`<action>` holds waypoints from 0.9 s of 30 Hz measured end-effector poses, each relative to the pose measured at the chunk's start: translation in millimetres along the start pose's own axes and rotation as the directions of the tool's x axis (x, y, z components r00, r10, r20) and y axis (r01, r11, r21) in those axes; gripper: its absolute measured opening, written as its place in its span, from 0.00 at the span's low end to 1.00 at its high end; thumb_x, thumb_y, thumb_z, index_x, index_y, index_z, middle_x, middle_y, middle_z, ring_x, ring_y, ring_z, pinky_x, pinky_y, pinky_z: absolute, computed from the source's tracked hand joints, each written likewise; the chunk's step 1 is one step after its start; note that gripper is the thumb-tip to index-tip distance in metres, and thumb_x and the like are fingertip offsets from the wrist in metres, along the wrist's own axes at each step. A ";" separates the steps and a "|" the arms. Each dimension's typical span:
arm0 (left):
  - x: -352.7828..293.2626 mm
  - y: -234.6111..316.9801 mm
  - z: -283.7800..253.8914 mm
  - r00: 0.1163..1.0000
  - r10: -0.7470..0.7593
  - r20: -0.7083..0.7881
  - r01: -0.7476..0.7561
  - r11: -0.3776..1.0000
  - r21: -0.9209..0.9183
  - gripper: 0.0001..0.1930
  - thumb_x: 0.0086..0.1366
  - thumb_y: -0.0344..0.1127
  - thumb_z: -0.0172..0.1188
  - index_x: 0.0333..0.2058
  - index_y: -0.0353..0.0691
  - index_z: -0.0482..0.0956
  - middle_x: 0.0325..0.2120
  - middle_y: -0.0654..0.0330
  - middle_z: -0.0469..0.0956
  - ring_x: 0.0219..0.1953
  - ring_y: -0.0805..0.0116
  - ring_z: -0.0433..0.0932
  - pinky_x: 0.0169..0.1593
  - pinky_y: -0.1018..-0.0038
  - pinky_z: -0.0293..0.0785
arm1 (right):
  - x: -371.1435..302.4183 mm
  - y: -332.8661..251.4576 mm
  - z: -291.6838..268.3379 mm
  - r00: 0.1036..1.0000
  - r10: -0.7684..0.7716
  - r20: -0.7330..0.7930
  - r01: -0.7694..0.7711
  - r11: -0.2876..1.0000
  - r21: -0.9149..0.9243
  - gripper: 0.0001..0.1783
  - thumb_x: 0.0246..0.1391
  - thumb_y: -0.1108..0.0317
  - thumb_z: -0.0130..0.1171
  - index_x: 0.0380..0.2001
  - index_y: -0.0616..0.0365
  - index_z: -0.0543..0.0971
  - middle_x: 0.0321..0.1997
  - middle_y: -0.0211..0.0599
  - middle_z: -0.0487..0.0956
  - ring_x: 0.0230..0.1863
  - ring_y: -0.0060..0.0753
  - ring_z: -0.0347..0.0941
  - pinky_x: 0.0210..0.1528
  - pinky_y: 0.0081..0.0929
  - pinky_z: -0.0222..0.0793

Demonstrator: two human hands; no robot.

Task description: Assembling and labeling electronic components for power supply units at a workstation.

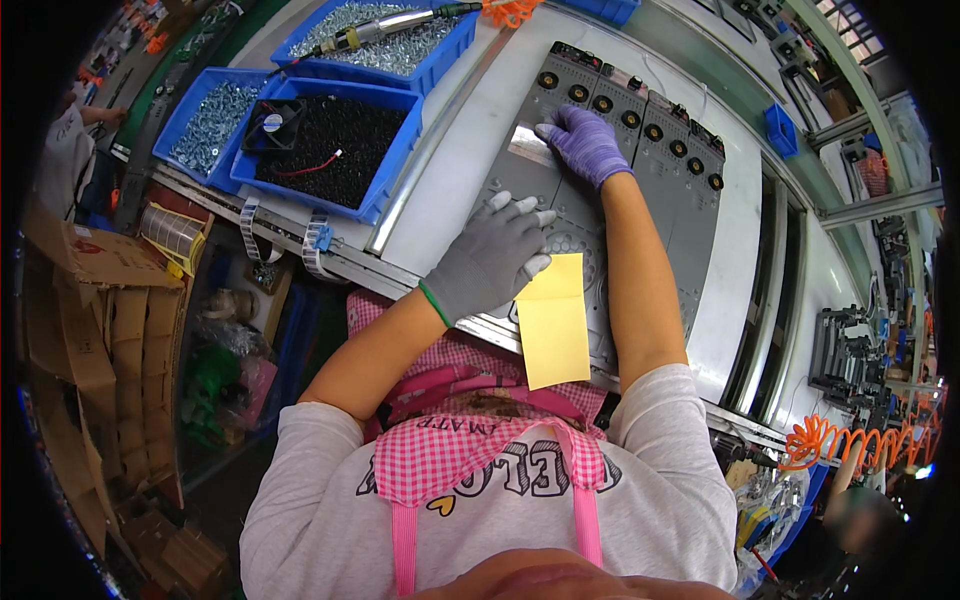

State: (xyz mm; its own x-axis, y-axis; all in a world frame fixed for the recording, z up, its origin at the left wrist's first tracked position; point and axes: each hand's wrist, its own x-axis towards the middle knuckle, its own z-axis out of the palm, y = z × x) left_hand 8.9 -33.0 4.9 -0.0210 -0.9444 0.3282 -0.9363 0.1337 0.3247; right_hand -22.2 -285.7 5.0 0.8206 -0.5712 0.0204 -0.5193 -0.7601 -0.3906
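Observation:
Grey panels (pixel 650 215) lie side by side on the bench in front of me, with a row of round black-and-gold fittings along their far end. My left hand (pixel 485 255), in a grey glove with pale fingertips, rests open at the left panel's near-left part, fingers stretched. Its thumb is by the upper left corner of a yellow paper sheet (pixel 555 330); whether it grips the sheet is unclear. That creased sheet overhangs the panel's near edge. My right hand (pixel 588 145), in a purple glove, lies on the panel near the fittings, fingers apart, beside a shiny silvery rectangle (pixel 528 146).
At the left, blue bins hold silvery screws (pixel 215 120) and black screws (pixel 335 160); a small black fan (pixel 273 125) sits on the black ones. An electric screwdriver (pixel 385 30) lies across another bin. Metal rails (pixel 765 290) run at the right. Cardboard boxes (pixel 110 340) stand lower left.

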 end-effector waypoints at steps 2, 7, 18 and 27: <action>0.5 -0.8 0.1 1.000 0.015 -0.014 -0.015 0.999 0.037 0.18 0.70 0.45 0.50 0.48 0.38 0.77 0.59 0.54 0.72 0.66 0.54 0.65 0.71 0.53 0.52 | 2.8 -2.3 -2.1 1.000 0.000 0.005 0.000 1.000 -0.011 0.23 0.57 0.43 0.60 0.43 0.50 0.82 0.43 0.44 0.84 0.49 0.49 0.79 0.55 0.45 0.68; 1.5 0.7 1.2 1.000 0.000 -0.028 -0.001 0.998 -0.056 0.14 0.70 0.42 0.50 0.41 0.37 0.76 0.58 0.52 0.73 0.66 0.51 0.65 0.71 0.53 0.51 | 1.9 -4.3 -3.2 0.999 -0.020 -0.028 0.018 0.997 -0.069 0.22 0.58 0.42 0.60 0.43 0.48 0.82 0.42 0.41 0.84 0.50 0.48 0.79 0.56 0.46 0.67; 0.0 -0.4 -1.0 1.000 -0.018 0.014 0.018 1.000 0.009 0.18 0.70 0.46 0.50 0.48 0.39 0.78 0.59 0.56 0.73 0.67 0.56 0.64 0.71 0.55 0.51 | -6.4 -18.1 -7.1 0.974 0.054 -0.220 -0.087 0.986 -0.144 0.31 0.53 0.44 0.66 0.56 0.44 0.77 0.55 0.46 0.75 0.60 0.48 0.71 0.60 0.44 0.68; 1.1 -1.4 0.0 1.000 0.007 -0.008 -0.007 0.998 -0.058 0.15 0.70 0.43 0.50 0.43 0.37 0.76 0.59 0.52 0.72 0.66 0.51 0.65 0.71 0.52 0.52 | 39.1 -26.1 5.1 0.971 -0.185 -0.152 0.168 0.979 -0.118 0.29 0.64 0.42 0.51 0.65 0.37 0.70 0.72 0.40 0.65 0.72 0.50 0.59 0.70 0.53 0.53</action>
State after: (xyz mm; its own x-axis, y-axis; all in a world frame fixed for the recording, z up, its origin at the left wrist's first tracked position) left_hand 10.2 -34.2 4.8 -0.0242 -0.9409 0.3377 -0.9143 0.1575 0.3732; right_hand 24.7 -286.6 11.3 0.8565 -0.4609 0.2325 -0.3983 -0.8765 -0.2703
